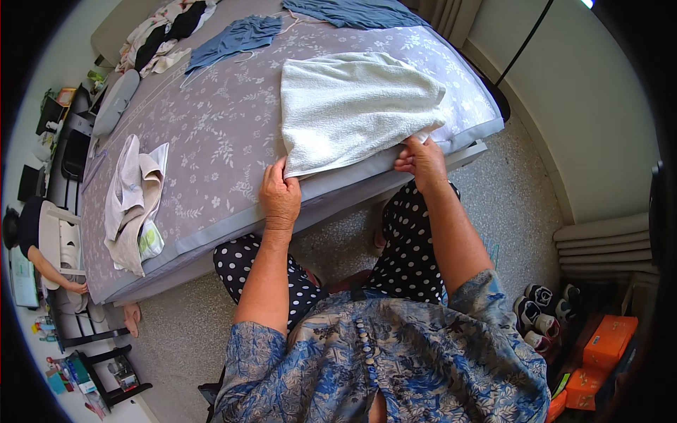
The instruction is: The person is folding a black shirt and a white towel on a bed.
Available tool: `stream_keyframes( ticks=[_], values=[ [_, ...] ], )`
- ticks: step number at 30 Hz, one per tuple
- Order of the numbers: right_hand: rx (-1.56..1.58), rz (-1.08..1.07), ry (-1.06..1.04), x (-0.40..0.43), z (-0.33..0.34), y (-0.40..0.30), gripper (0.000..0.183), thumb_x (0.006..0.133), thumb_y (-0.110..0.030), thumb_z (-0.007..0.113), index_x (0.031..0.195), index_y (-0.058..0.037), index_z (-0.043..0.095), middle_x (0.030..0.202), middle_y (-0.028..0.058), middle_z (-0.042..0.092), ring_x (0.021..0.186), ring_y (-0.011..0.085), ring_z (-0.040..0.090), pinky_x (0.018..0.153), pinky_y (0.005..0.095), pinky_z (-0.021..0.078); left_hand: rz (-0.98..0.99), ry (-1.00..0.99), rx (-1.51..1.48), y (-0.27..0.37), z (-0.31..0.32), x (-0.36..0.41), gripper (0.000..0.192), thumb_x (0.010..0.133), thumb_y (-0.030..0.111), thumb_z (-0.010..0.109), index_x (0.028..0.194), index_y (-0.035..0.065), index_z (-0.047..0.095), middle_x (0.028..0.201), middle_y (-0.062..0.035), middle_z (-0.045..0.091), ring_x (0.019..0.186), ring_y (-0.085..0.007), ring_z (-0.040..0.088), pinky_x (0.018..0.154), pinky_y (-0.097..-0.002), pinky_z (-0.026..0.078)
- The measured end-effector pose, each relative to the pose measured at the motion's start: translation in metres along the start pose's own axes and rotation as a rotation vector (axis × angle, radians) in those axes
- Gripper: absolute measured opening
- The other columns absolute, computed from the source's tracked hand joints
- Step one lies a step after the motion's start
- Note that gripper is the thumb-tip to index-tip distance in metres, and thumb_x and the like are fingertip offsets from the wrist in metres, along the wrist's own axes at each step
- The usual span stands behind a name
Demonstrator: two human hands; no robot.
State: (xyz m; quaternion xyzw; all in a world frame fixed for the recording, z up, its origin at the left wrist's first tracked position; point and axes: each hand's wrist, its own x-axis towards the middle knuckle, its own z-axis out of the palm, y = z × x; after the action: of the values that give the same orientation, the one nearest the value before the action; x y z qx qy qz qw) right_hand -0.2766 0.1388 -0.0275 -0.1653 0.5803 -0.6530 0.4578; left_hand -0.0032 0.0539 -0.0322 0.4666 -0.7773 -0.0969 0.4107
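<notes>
A white terry towel [359, 106] lies spread on the bed near its front edge, a little rumpled on the right. My left hand [280, 193] pinches the towel's near left corner, thumb on top. At the near right corner, my right hand [423, 161] grips the towel's edge between thumb and fingers. Under the towel is a grey-mauve bed cover [222, 143] with a white floral pattern.
Folded beige and white cloths [137, 206] lie to the left. Blue garments [235, 39] with hangers and a clothes pile [161, 34] are farther back. Another person [39, 238] sits at a desk on the left. Shoes [539, 312] and orange boxes [608, 343] stand at right.
</notes>
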Motion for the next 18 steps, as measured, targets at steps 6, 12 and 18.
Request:
stream_keyframes(
  ticks=[6, 12, 18],
  values=[
    [0.089, 0.032, -0.054, -0.032, -0.004, -0.004, 0.027, 0.088, -0.029, 0.061, 0.095, -0.0048, 0.053, 0.063, 0.0031, 0.053, 0.051, 0.0159, 0.055, 0.047, 0.0311, 0.0493, -0.389, -0.140, -0.373, 0.002, -0.024, 0.000, 0.035, 0.082, 0.001, 0.047, 0.116, 0.0015, 0.057, 0.081, -0.0143, 0.065, 0.054, -0.0207, 0.060, 0.054, -0.0331, 0.050],
    [0.002, 0.189, -0.341, -0.127, -0.016, -0.083, 0.025, 0.088, -0.025, 0.058, 0.089, 0.0001, 0.056, 0.056, 0.0063, 0.054, 0.043, 0.0166, 0.054, 0.041, 0.0281, 0.0464, -0.416, -0.189, -0.815, 0.060, -0.156, -0.013, 0.040, 0.078, -0.006, 0.045, 0.114, -0.0009, 0.060, 0.079, -0.0053, 0.065, 0.052, -0.0048, 0.050, 0.046, -0.0198, 0.043],
    [-0.198, 0.199, -0.283, -0.107, 0.029, -0.137, 0.035, 0.094, -0.034, 0.048, 0.079, -0.0033, 0.058, 0.046, 0.0008, 0.045, 0.036, 0.0123, 0.044, 0.032, 0.0250, 0.0335, -0.267, -0.664, -0.408, 0.077, -0.219, 0.059, 0.026, 0.079, 0.003, 0.047, 0.097, -0.0012, 0.066, 0.072, -0.0045, 0.063, 0.052, -0.0052, 0.052, 0.047, -0.0190, 0.044]
  ],
)
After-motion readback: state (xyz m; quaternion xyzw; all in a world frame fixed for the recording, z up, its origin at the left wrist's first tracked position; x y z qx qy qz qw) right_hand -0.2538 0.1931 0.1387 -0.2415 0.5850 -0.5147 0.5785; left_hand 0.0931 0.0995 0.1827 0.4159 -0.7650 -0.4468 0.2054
